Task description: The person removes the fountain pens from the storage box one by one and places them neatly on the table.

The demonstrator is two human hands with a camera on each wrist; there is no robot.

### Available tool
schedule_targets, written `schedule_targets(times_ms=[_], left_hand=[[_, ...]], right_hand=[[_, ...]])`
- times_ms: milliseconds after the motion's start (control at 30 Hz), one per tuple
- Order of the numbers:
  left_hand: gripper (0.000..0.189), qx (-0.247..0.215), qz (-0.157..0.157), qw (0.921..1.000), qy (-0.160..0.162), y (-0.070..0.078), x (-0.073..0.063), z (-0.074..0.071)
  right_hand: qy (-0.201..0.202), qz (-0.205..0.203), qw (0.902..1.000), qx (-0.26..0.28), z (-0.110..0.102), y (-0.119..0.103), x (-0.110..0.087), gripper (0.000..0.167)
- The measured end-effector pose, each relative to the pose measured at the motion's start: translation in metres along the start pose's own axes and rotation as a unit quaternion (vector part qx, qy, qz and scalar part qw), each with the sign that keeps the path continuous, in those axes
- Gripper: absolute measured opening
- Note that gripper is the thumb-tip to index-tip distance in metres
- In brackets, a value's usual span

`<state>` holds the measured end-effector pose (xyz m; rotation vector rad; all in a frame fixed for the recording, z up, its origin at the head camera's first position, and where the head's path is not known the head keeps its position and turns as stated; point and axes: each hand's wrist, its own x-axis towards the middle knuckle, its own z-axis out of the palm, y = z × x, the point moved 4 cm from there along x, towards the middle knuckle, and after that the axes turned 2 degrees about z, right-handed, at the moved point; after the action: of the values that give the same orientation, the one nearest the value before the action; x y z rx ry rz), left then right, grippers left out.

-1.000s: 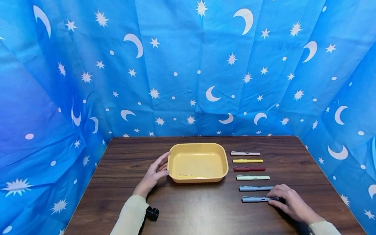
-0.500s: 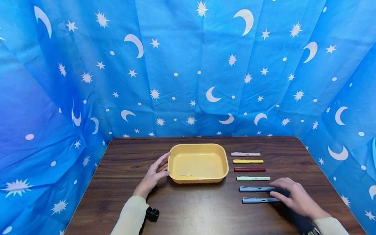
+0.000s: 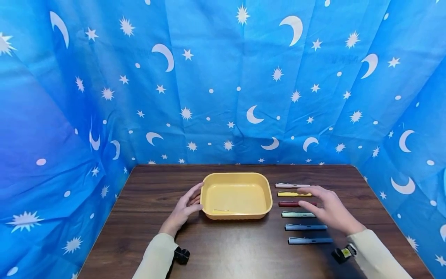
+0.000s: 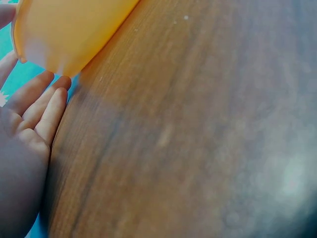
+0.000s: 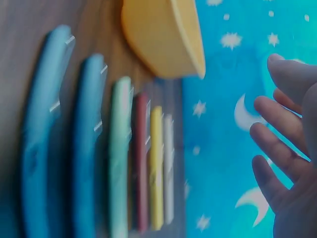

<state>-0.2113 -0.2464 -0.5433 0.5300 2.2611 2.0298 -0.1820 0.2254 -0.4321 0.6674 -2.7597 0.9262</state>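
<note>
My left hand rests against the left end of a yellow tray. In the left wrist view its extended fingers touch the tray's outer wall. My right hand hovers over a row of pens with its fingers spread, holding nothing. From back to front lie a pale pink pen, a yellow pen, a dark red pen, a light green pen and two blue pens, the back one and the front one. The right hand partly covers several of them.
Inside the tray, along its near wall, a thin metal clip shows on something yellow, mostly hidden. The dark wooden table ends at a blue curtain with moons and stars. Black devices sit at both wrists, such as the right one.
My right hand has let go of the front blue pen, lifted and moved back and left over the row. The left hand stays at the tray. The head view has tilted up slightly.
</note>
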Motion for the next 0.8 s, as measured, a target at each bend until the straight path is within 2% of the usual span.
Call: schedule_targets(times_ms=[167, 367, 500, 600, 733, 800], left_hand=[[0.073, -0.008, 0.006, 0.9999, -0.004, 0.0, -0.001, 0.002], [0.074, -0.008, 0.011, 0.9999, -0.001, 0.002, 0.002, 0.001], [0.074, -0.005, 0.013, 0.9999, 0.001, 0.002, 0.004, 0.0], [0.074, -0.005, 0.014, 0.9999, -0.001, 0.0, 0.003, 0.0], [0.074, -0.004, 0.001, 1.0, 0.0, -0.002, 0.002, 0.0], [0.074, -0.002, -0.005, 1.0, 0.002, -0.002, 0.001, 0.001]], right_hand=[[-0.037, -0.009, 0.999, 0.023, 0.013, -0.027, 0.032, 0.039], [-0.077, -0.062, 0.9939, 0.049, 0.031, -0.06, 0.07, 0.038], [-0.128, -0.084, 0.9869, 0.051, 0.048, -0.076, 0.093, 0.036], [-0.184, -0.098, 0.9772, 0.04, 0.065, -0.086, 0.106, 0.033], [-0.264, -0.124, 0.9562, 0.027, 0.09, -0.094, 0.118, 0.028], [-0.29, -0.143, 0.9461, 0.019, 0.104, -0.096, 0.122, 0.026]])
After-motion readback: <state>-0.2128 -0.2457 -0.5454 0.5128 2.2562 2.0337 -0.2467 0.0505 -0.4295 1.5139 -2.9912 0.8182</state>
